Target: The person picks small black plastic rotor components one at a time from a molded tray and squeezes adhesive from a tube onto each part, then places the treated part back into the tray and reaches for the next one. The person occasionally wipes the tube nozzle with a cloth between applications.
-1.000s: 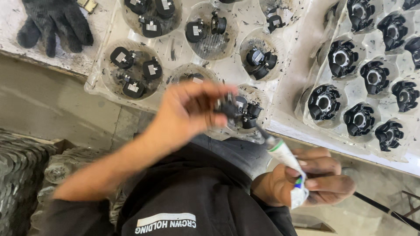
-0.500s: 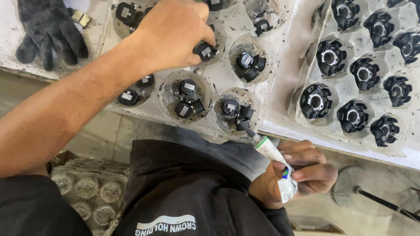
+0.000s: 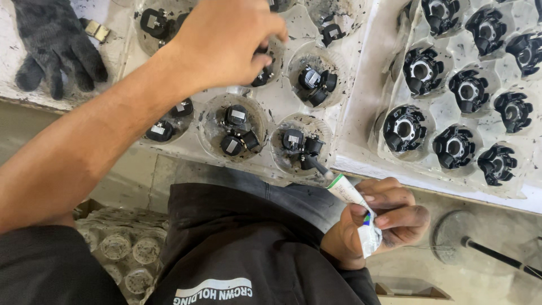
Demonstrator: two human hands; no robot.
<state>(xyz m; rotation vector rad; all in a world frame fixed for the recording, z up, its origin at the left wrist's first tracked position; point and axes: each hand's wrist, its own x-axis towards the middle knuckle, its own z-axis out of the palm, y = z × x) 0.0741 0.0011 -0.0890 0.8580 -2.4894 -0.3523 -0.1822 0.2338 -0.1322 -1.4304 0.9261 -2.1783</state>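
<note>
My left hand (image 3: 226, 45) reaches over a clear plastic tray (image 3: 276, 107) of round cups that hold small black parts. Its fingers are pinched on a small black part (image 3: 261, 76) down in one cup in the upper middle; my palm hides most of it. My right hand (image 3: 389, 220) stays low, near my dark jacket, closed around a white squeeze tube (image 3: 353, 197) with a crumpled end. The tube's black nozzle (image 3: 316, 165) points up at the near cup (image 3: 299, 149), which has black parts in it.
A second clear tray (image 3: 367, 107) on the right holds several larger black ring-shaped parts. A grey glove (image 3: 56, 51) and a small metal clip (image 3: 93, 31) lie top left. Stacked empty trays (image 3: 124, 248) sit lower left. A round base with a rod (image 3: 457, 234) stands on the floor.
My left hand, which held a black part near the tube's nozzle, has moved up and away over the tray into an upper cup. My right hand with the tube barely moved.
</note>
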